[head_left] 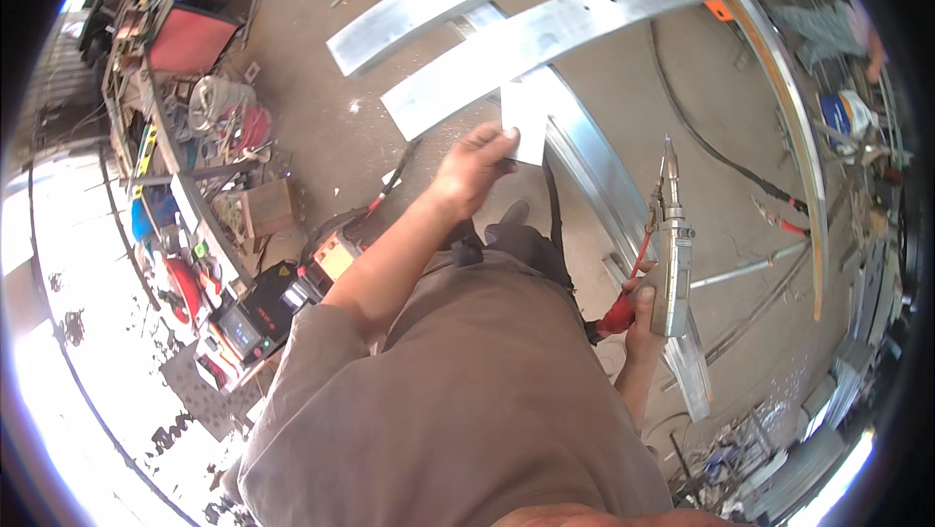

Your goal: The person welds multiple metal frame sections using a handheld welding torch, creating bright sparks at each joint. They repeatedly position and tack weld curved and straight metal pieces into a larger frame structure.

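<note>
Left hand (474, 169) is pinching a pale plate (527, 130), 11 o'clock from the right hand (641, 317), wrapped round a 12-o'clock-pointing welding gun (671, 274).

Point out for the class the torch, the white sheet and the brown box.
Torch (672, 266), head view: on its grey body.
White sheet (529, 128), head view: middle of its flat surface.
Brown box (269, 208), head view: on its visible side.
</note>
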{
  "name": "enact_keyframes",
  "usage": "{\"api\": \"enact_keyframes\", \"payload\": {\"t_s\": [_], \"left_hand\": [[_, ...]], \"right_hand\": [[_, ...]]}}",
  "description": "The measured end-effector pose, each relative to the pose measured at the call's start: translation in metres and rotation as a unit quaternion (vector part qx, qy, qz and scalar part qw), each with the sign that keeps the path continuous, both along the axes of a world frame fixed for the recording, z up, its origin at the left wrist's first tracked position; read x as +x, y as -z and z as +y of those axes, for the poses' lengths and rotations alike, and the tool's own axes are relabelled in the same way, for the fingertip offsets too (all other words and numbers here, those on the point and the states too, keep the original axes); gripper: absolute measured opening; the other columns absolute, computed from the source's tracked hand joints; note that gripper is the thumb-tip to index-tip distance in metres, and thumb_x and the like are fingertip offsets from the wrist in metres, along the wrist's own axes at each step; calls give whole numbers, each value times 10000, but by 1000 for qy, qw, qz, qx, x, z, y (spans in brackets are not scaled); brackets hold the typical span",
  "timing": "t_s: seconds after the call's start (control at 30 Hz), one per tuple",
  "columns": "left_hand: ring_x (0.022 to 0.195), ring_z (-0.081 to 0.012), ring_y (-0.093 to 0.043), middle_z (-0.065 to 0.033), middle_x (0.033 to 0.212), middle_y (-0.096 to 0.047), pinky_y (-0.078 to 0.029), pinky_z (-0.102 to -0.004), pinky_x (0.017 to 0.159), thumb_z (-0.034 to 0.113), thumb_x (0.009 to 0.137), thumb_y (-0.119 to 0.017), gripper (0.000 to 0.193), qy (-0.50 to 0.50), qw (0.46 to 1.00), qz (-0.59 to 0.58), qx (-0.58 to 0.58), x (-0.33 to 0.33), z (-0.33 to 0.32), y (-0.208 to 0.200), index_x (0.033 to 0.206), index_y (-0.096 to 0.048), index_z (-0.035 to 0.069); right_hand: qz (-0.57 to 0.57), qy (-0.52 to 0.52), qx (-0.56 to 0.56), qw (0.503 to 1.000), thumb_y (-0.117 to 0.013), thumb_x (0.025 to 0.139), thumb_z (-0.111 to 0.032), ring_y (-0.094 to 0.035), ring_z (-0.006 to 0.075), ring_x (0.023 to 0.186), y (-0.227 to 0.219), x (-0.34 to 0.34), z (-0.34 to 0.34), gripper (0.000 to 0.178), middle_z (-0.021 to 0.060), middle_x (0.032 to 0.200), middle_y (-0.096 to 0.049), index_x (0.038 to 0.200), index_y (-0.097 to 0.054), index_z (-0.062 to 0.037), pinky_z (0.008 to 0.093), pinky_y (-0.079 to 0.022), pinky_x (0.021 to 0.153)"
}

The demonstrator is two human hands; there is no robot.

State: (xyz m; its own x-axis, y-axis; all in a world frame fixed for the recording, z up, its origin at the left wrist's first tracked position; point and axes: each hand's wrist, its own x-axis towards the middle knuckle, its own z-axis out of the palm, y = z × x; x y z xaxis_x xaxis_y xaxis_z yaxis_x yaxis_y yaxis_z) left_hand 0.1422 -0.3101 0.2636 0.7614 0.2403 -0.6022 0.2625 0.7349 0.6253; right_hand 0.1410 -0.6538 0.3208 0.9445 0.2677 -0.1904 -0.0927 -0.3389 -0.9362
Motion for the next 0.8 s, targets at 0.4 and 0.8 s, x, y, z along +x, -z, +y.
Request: {"api": "enact_keyframes", "payload": {"t_s": [0.4,0.8], "left_hand": [[1016,-146,-660,-37,1086,-742,-543,-340,931,146,1000,-729,205,-134,964,-151,173,-70,164,-49,1170,-728,33],[945,-296,-710,-211,997,-719,-549,-409,837,221,1010,-659,279,-174,880,209,390,-77,313,75,1096,-613,-41]], "right_hand": [[-4,-74,-18,997,-541,1072,-237,-644,153,882,-12,33,141,321,77,1136,-653,1282,-596,-1,348,-550,774],[0,-48,-58,997,-548,1081,-266,-636,146,869,-16,25,293,350,73,925,-681,1302,-615,-4,317,-534,772]]}}
